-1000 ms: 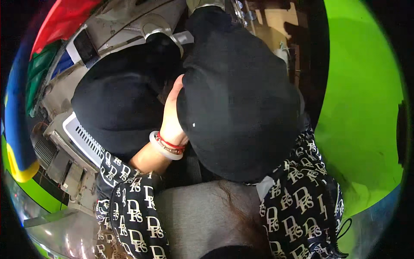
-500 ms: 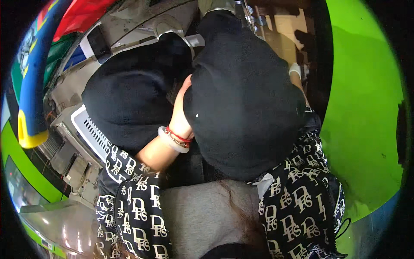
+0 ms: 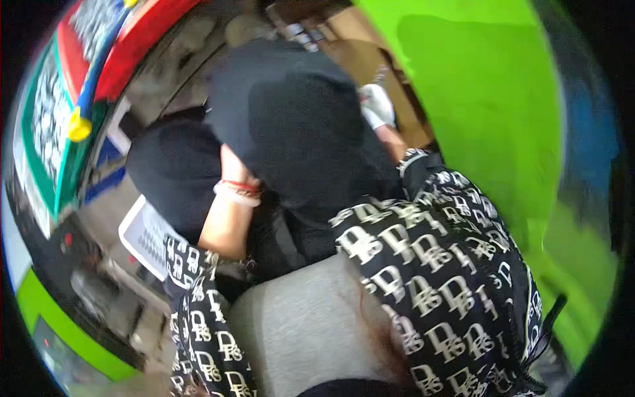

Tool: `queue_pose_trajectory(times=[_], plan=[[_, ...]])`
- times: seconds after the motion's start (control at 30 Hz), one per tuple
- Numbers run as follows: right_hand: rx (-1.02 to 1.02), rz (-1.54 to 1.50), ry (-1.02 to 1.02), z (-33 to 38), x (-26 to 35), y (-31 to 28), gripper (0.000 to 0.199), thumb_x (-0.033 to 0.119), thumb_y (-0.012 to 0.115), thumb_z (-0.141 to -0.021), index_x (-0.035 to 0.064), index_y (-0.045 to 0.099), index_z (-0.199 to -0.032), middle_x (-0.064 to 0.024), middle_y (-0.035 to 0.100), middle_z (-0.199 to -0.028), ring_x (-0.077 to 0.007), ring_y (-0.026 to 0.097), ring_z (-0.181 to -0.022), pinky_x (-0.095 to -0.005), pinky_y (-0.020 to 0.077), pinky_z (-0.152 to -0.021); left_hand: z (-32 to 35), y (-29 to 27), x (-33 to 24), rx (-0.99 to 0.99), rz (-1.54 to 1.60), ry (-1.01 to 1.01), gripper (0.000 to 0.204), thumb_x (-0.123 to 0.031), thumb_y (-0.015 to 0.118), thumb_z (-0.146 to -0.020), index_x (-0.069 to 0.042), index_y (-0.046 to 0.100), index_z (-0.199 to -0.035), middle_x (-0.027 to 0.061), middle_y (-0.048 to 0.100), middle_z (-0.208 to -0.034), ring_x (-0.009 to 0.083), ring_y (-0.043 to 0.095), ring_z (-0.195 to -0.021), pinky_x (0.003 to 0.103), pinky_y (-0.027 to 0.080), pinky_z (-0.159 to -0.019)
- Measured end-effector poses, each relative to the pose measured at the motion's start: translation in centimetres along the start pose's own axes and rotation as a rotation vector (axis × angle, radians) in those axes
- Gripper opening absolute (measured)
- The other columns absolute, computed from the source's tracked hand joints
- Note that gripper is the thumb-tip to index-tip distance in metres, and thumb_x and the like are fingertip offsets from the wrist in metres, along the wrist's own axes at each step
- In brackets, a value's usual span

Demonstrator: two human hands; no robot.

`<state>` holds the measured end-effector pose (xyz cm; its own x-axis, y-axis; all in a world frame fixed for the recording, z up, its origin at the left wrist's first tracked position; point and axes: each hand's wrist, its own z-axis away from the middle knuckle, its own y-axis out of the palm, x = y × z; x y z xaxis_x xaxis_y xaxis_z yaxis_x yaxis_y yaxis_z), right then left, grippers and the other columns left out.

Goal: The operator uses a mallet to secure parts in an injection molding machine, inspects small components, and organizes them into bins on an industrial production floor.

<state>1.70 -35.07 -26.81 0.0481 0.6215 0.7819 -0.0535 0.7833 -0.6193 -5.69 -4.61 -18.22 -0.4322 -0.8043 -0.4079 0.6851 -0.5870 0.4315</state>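
Observation:
My left hand is tucked between my thighs, against the dark trousers. A white bangle and a red bracelet circle its wrist, while the fingers are hidden behind the right leg. My right hand, in a white glove, reaches down past the outside of my right knee. It is beside an open brown cardboard box. The glove is blurred, and whether its fingers hold anything does not show. A small greyish thing lies just beyond the glove.
A bright green panel rises close on my right. At the left, red and green bins hold silvery pieces, with a blue and yellow bar in front. A white slotted plastic seat shows beneath me.
My view has turned to the right. My right hand, mostly hidden behind the knee before, now shows more fully beside the cardboard box. My left hand stays between the legs.

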Motion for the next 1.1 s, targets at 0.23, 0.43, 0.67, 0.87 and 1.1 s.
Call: queue_pose_trajectory(times=[0.23, 0.43, 0.67, 0.87, 1.1], plan=[[-0.021, 0.461, -0.196, 8.7, -1.3, -7.5, 0.022, 0.028, 0.048, -0.086, 0.0137, 0.06, -0.097, -0.0123, 0.057, -0.076, -0.0302, 0.057, -0.07, -0.0387, 0.0477, -0.062, -2.5, 0.5, -2.7, 0.14, -0.188, 0.143, 0.04, -0.026, 0.048, -0.09, 0.003, 0.049, -0.117, 0.017, 0.055, -0.115, 0.0295, 0.054, -0.101, 0.04, 0.047, -0.085], [0.316, 0.473, 0.666, 34.6, -9.5, -13.4, 0.021, 0.023, 0.048, -0.085, 0.0099, 0.061, -0.094, -0.0111, 0.057, -0.07, -0.0278, 0.056, -0.063, -0.0374, 0.046, -0.057, -3.1, 1.4, -3.6, 0.199, -0.124, 0.09, 0.043, -0.028, 0.043, -0.092, 0.001, 0.044, -0.124, 0.0148, 0.048, -0.126, 0.0295, 0.046, -0.114, 0.041, 0.039, -0.095], [0.415, 0.462, 1.126, 47.0, -12.5, -16.5, 0.025, 0.025, 0.046, -0.086, 0.0087, 0.062, -0.097, -0.0155, 0.059, -0.081, -0.0299, 0.057, -0.078, -0.0367, 0.0457, -0.067, -2.8, 1.2, -3.2, 0.192, -0.069, 0.106, 0.045, -0.029, 0.04, -0.093, 0.0, 0.041, -0.128, 0.0119, 0.045, -0.13, 0.0292, 0.041, -0.12, 0.041, 0.035, -0.1], [0.445, 0.405, 0.684, 27.8, -11.2, -14.3, 0.03, 0.027, 0.044, -0.087, 0.0077, 0.062, -0.099, -0.0192, 0.061, -0.092, -0.0318, 0.058, -0.09, -0.0362, 0.0455, -0.075, -1.0, 2.3, -2.3, 0.296, 0.013, 0.183, 0.039, -0.024, 0.03, -0.096, 0.0, 0.043, -0.124, 0.0151, 0.046, -0.128, 0.0312, 0.044, -0.115, 0.041, 0.034, -0.1], [0.37, 0.338, 0.259, -3.2, -0.7, -1.9, 0.027, 0.025, 0.049, -0.081, 0.0095, 0.06, -0.101, -0.0163, 0.06, -0.104, -0.0294, 0.055, -0.1, -0.0345, 0.0423, -0.087, 1.0, 2.5, -1.7, 0.548, -0.172, 0.401, 0.03, -0.015, 0.033, -0.095, 0.0, 0.049, -0.116, 0.012, 0.054, -0.115, 0.0245, 0.052, -0.102, 0.034, 0.041, -0.089]])
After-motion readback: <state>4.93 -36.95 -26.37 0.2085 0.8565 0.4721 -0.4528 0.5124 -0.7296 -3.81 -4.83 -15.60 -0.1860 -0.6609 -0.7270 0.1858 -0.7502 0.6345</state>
